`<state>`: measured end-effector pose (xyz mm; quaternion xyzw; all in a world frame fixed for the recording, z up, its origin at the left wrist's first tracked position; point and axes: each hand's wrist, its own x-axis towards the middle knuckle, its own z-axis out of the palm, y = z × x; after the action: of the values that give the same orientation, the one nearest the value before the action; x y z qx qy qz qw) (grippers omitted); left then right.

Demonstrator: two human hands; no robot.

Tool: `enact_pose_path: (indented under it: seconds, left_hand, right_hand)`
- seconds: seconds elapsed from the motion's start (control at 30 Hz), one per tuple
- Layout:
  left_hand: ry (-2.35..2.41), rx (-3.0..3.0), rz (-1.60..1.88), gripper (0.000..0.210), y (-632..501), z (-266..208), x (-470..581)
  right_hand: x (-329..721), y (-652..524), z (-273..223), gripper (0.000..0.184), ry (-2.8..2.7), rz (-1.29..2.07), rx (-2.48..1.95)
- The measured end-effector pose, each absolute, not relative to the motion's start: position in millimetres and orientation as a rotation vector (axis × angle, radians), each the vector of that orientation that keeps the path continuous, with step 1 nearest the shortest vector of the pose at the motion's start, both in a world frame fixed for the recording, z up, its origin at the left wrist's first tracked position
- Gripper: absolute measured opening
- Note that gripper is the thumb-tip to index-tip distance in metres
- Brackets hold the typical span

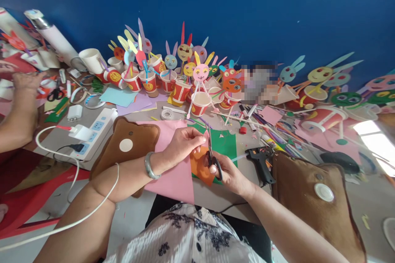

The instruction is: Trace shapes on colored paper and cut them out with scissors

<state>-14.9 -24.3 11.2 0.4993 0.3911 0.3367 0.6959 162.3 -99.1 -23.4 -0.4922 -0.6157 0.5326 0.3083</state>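
Observation:
Pinched in the fingers of my left hand [188, 141] is a small piece of pink paper [206, 134]. My right hand [230, 172] grips black-handled scissors [210, 154], their blades pointing up beside the pink piece. Whether the blades touch the paper I cannot tell. Below both hands lie an orange paper sheet [200, 168], a green sheet [226, 141] and a large pink sheet [166, 131]. In front of them stands a paper cup [200, 104] with a pink rabbit-like paper head [201, 72] above it.
A black glue gun [261, 162] lies right of my right hand. Brown cushions [132, 135] flank my arms, and a white power strip [97, 131] sits at left. Decorated cups line the blue wall [197, 0]. Another person's arm [18, 111] reaches in at far left.

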Motion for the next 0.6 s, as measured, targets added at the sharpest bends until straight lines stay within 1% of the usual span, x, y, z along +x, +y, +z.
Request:
enact_pose_path:
  seconds: [0.6]
  left_hand:
    - [0.868,1.114,0.747,0.017,-24.7,12.7,-15.1]
  right_hand:
    - [160.2,-99.1,-21.0,0.061,-1.62,1.391,-1.319]
